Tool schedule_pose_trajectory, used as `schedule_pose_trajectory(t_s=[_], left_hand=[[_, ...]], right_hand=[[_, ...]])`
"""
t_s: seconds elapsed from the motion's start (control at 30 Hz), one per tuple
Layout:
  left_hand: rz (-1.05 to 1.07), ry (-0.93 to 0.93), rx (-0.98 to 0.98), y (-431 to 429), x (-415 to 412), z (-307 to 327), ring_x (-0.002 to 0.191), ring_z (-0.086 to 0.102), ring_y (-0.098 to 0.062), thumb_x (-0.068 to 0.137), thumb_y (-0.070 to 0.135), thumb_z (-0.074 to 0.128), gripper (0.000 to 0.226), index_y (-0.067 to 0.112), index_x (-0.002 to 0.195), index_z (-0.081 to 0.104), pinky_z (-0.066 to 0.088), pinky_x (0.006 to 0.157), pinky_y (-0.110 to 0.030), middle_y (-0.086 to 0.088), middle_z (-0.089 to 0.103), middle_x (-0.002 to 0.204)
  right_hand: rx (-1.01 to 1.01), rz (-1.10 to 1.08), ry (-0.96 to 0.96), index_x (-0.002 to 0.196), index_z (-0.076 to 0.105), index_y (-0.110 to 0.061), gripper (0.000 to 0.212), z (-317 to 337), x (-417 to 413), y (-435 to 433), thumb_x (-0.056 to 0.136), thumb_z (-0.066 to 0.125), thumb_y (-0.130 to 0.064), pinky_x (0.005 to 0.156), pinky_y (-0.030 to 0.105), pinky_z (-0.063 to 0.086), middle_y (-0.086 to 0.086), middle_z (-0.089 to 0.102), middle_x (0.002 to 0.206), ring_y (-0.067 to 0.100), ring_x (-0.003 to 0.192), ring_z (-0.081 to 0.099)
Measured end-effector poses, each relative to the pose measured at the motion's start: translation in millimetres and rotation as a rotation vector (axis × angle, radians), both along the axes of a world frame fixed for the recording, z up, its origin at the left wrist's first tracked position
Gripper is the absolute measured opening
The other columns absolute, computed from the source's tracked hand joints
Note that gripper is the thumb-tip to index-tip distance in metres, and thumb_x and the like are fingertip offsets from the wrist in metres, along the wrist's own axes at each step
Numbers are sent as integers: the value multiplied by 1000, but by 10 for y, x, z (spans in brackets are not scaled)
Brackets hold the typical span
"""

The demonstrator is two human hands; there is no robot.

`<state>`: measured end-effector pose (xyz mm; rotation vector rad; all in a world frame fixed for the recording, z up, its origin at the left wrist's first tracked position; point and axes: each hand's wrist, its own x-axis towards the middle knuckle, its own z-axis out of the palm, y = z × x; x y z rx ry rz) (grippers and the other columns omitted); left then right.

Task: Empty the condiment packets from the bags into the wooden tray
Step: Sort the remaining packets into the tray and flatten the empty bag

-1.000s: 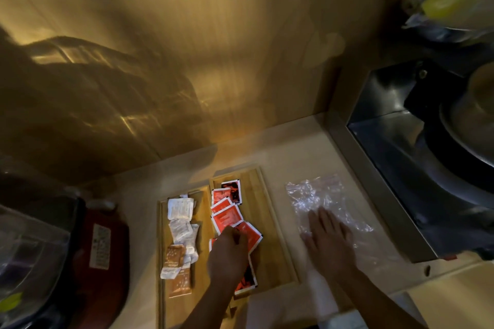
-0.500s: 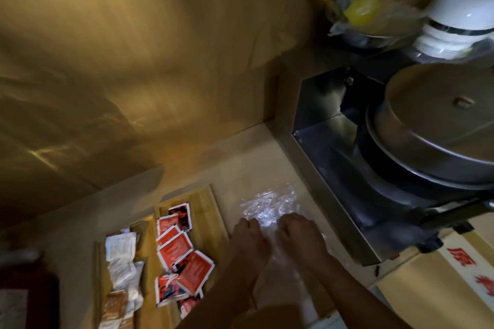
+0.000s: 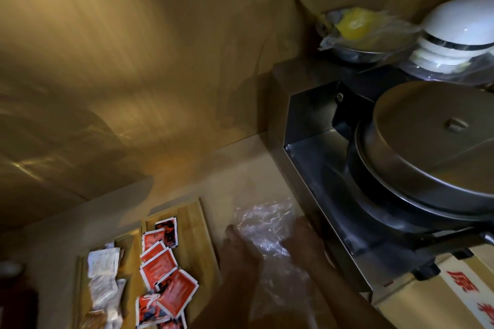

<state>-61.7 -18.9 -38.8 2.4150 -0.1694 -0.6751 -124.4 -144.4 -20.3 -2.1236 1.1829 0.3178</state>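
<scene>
A wooden tray (image 3: 197, 224) with two compartments lies on the counter at the lower left. Several red condiment packets (image 3: 163, 270) fill its right compartment; white and brown packets (image 3: 103, 275) lie in the left one. To the tray's right a crumpled clear plastic bag (image 3: 264, 219) lies flat on the counter and looks empty. My left hand (image 3: 240, 254) rests on the bag's left edge and my right hand (image 3: 304, 243) on its right edge, both pressing or pinching the film. Whether the fingers grip it is unclear in the dim blur.
A steel appliance with a round lidded pan (image 3: 427, 147) stands right against the bag. Above it sit a bowl with yellow contents (image 3: 358, 29) and a white lidded pot (image 3: 462, 32). A cardboard box (image 3: 459, 291) lies at the lower right. A wooden wall rises behind.
My left hand left the red packets in the tray and came over to the plastic bag. Both hands now sit at the bag's two sides. The view swung right.
</scene>
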Motion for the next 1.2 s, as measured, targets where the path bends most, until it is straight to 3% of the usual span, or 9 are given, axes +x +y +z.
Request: schedule_pose_trajectory(t_s=[0.13, 0.23, 0.47, 0.67, 0.77, 0.87, 1.0, 1.1, 1.2], left_hand=[[65, 108, -73, 24, 12, 6, 75, 67, -19, 72, 21, 72, 35, 8, 95, 49, 54, 59, -28, -6, 66, 87], [226, 300, -253, 34, 54, 126, 60, 64, -14, 77, 26, 73, 23, 4, 83, 67, 48, 49, -21, -7, 69, 72], [422, 431, -549, 122, 135, 347, 55, 53, -26, 82, 34, 67, 36, -1, 75, 59, 46, 51, -31, -14, 55, 62], [383, 263, -596, 297, 304, 610, 59, 56, -20, 83, -4, 58, 23, 7, 63, 60, 46, 44, -18, -7, 62, 61], [404, 244, -643, 406, 349, 776, 68, 57, -22, 82, 0, 61, 2, 1, 84, 62, 46, 55, -26, -11, 64, 75], [450, 272, -725, 518, 387, 851, 83, 62, -30, 75, -4, 66, 29, -4, 103, 58, 49, 72, -37, -24, 67, 94], [382, 326, -759, 676, 318, 929, 105, 64, -33, 82, 10, 67, 25, 4, 106, 66, 47, 95, -47, -16, 71, 110], [326, 329, -773, 788, 270, 923, 85, 72, -21, 86, 15, 62, 15, 5, 91, 72, 56, 77, -32, -11, 76, 91], [396, 235, -777, 862, 265, 988, 67, 64, -16, 85, 7, 60, 12, 2, 78, 68, 49, 62, -25, -9, 68, 74]], right_hand=[[359, -191, -237, 90, 62, -12, 18, 80, -8, -35, 75, 66, -3, 71, 34, 52, 12, 68, 94, 22, 81, 64], [502, -233, -352, 73, 64, -18, 19, 195, -15, -67, 77, 65, 1, 59, 24, 48, 9, 68, 80, 12, 66, 60], [659, -343, -537, 88, 67, -5, 11, 374, 31, -110, 77, 69, -9, 69, 33, 49, 20, 70, 96, 31, 87, 65], [792, -316, -638, 88, 69, -5, 13, 573, 248, -41, 78, 69, -13, 76, 37, 51, 11, 71, 81, 29, 78, 66], [803, -253, -598, 99, 65, -5, 40, 607, 317, 11, 73, 74, -33, 76, 36, 54, 11, 69, 89, 25, 83, 67], [788, -198, -593, 77, 65, -1, 22, 652, 324, 89, 77, 72, -22, 48, 21, 48, 8, 61, 63, 18, 55, 62], [739, -133, -687, 73, 69, 6, 12, 683, 357, 215, 75, 71, -6, 69, 33, 47, 12, 68, 67, 26, 70, 62], [773, -98, -712, 82, 69, 6, 17, 752, 388, 315, 74, 72, -8, 68, 35, 50, 11, 70, 67, 25, 66, 64], [866, -68, -726, 85, 70, 3, 29, 831, 387, 388, 61, 78, -14, 61, 33, 54, 14, 71, 69, 25, 63, 66]])
